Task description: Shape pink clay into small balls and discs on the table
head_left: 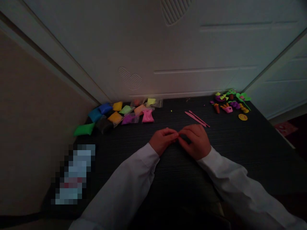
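My left hand (163,140) and my right hand (195,140) meet at the middle of a dark table (240,150), fingertips pinched together on a tiny piece I cannot make out in the dim light. Both arms wear white sleeves. Just beyond my right hand lie two thin pink modelling sticks (197,118). Several small bags of coloured clay (122,114) sit at the back left. A group of finished little clay figures (230,103) stands at the back right, with a yellow clay disc (243,117) near them.
A white panelled door or cabinet front (168,48) rises right behind the table. A green clay bag (84,129) lies near the left edge. A blurred-out object (73,174) rests at the front left corner. Beige wall at left.
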### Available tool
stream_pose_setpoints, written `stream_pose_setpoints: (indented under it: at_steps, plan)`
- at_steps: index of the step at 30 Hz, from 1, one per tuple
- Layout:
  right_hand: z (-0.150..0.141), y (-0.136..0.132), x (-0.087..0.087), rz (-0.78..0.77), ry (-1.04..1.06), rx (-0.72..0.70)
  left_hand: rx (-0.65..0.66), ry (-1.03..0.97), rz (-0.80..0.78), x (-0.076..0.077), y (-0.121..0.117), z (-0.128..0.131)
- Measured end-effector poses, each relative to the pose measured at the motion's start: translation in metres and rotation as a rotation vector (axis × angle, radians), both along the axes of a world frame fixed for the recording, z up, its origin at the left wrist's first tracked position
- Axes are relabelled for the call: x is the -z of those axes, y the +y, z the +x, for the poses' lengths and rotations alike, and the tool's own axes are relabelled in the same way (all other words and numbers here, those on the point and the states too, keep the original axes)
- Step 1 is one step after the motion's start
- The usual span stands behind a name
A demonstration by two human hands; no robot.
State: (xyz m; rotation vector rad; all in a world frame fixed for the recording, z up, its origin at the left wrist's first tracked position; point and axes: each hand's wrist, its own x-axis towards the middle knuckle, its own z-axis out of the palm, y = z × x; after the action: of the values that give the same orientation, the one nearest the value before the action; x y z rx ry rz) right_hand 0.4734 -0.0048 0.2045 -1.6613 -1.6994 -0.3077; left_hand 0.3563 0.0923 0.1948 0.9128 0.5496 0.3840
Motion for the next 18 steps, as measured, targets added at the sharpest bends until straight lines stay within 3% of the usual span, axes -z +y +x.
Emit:
stream_pose_setpoints:
  at_steps: [9, 18]
  plan:
    - [0.0026, -0.0024, -0.0033, -0.001, 0.005, -0.041, 0.071, 0.018, -0.055, -0.0025, -0.0008, -0.0012]
    - [0.0024, -0.0062, -0.0083, -0.046, 0.118, -0.070, 0.125, 0.019, 0.006, -0.0014, -0.0015, -0.0012]
